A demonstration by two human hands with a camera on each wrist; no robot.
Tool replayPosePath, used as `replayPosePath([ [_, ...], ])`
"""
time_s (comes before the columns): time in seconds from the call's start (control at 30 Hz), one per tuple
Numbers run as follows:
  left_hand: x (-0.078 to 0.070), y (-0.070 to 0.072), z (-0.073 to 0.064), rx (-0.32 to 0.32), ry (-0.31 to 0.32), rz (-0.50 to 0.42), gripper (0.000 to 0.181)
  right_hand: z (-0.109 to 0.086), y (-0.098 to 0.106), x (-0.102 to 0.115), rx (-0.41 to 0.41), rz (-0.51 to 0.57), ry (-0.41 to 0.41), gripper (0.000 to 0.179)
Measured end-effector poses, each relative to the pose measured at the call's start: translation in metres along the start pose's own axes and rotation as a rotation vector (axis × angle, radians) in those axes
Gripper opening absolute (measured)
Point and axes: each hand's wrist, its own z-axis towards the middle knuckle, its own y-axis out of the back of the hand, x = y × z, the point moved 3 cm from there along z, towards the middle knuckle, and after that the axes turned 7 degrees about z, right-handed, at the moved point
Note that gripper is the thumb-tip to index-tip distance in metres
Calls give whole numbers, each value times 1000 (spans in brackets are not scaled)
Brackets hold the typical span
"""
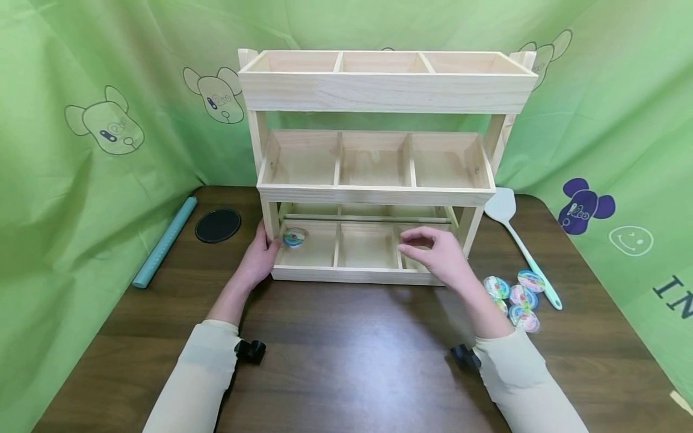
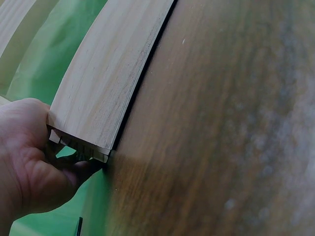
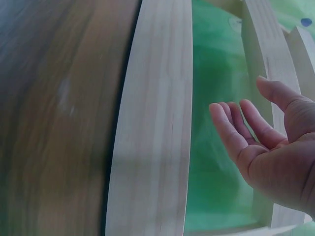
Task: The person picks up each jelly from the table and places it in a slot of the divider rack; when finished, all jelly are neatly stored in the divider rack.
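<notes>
A pale wooden three-tier shelf (image 1: 376,195) stands on the table, each tier a tray split into three compartments. My left hand (image 1: 258,257) grips the left end of its bottom tray; in the left wrist view the thumb lies at the corner of the tray's front board (image 2: 108,78), with the fingers partly hidden behind. One small round colourful-printed piece (image 1: 294,237) lies in the bottom tray's left compartment. Over the bottom right compartment hovers my right hand (image 1: 441,255), fingers bent and thumb apart. Nothing shows between thumb and fingers in the right wrist view.
Several similar round pieces (image 1: 524,297) lie right of the shelf, beside a pale blue spatula-like tool (image 1: 502,204). Left of the shelf are a black disc (image 1: 218,225) and a light blue rod (image 1: 165,243). Green printed cloth (image 1: 141,180) hangs around the brown table (image 1: 346,361).
</notes>
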Motion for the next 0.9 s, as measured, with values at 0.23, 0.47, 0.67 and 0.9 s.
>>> replayPosePath([
  [0.23,3,-1,1,0,3,7,70,-10,20,-13,-36,-35,-20,32],
  [0.47,1,-3,1,6,7,-6,70,-25,42,-21,-74,-87,-59,33],
  [0.67,0,-1,1,3,18,-4,70,-34,61,-28,-117,-102,-81,36],
  [0.9,0,-1,1,11,16,-7,70,-44,90,-39,-211,-148,-87,37],
])
